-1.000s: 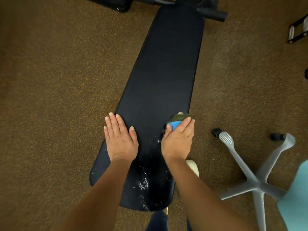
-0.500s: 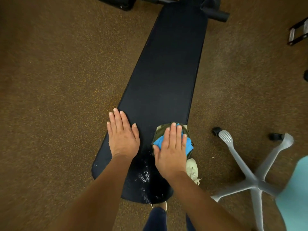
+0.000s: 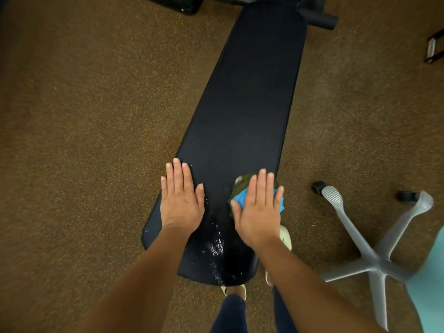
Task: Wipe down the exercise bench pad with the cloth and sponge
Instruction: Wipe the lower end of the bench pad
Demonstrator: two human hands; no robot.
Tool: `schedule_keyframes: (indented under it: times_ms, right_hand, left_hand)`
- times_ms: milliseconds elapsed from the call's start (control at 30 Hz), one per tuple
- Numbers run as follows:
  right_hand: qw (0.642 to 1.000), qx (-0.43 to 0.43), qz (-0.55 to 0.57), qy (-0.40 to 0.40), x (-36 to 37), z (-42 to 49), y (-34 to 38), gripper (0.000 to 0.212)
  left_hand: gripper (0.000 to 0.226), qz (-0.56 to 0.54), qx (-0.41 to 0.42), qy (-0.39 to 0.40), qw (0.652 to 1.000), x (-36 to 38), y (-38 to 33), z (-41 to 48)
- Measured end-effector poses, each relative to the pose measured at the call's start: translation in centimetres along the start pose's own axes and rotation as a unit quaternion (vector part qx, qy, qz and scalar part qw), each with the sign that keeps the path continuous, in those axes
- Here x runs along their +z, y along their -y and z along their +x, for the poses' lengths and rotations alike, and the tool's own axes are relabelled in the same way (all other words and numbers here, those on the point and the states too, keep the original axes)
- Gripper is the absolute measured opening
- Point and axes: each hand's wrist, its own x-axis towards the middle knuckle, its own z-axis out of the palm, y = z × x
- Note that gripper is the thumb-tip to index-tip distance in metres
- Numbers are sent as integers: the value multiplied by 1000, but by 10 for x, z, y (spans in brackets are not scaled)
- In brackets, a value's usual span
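A long black bench pad (image 3: 245, 97) runs away from me over brown carpet. My left hand (image 3: 181, 197) lies flat on its near left side, fingers straight. My right hand (image 3: 258, 207) presses flat on a blue sponge (image 3: 240, 197) and a green patterned cloth (image 3: 243, 183) at the pad's near right edge. White wet specks (image 3: 216, 246) mark the pad between my wrists.
A grey office chair base (image 3: 374, 255) with castors stands to the right, with a pale blue seat (image 3: 430, 284) at the frame edge. Black bench frame bars (image 3: 317, 18) sit at the far end. My shoes and dark trousers (image 3: 230, 311) are below the pad's near end.
My right hand slid the sponge and cloth toward the pad's middle half a second ago, then back out to the right edge. The left hand stayed put.
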Motion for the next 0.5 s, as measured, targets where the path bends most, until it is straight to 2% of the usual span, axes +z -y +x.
schedule_keyframes:
  times_ms: [67, 100, 200, 267, 300, 433, 467, 500]
  right_hand:
    - [996, 79, 26, 5, -8, 19, 16, 74]
    - [996, 79, 36, 5, -8, 18, 23, 73]
    - [998, -64, 21, 9, -1, -12, 18, 71]
    - [993, -114, 6, 12, 3, -24, -1, 72]
    - [995, -96, 2, 6, 4, -20, -7, 72]
    - [998, 66, 24, -1, -8, 19, 18, 74]
    - [997, 67, 28, 3, -9, 21, 27, 74]
    - [999, 34, 27, 7, -7, 18, 33, 73]
  left_hand:
    - [66, 2, 8, 2, 1000, 2, 3, -2]
    - [66, 2, 9, 1, 1000, 3, 4, -3]
    - [65, 2, 9, -5, 1000, 3, 4, -3]
    - [65, 3, 6, -3, 1000, 3, 4, -4]
    - [65, 3, 6, -3, 1000, 3, 4, -4]
    - [65, 5, 6, -3, 1000, 4, 3, -4]
    - [64, 5, 6, -5, 1000, 4, 3, -4]
    - [64, 5, 6, -7, 1000, 4, 3, -4]
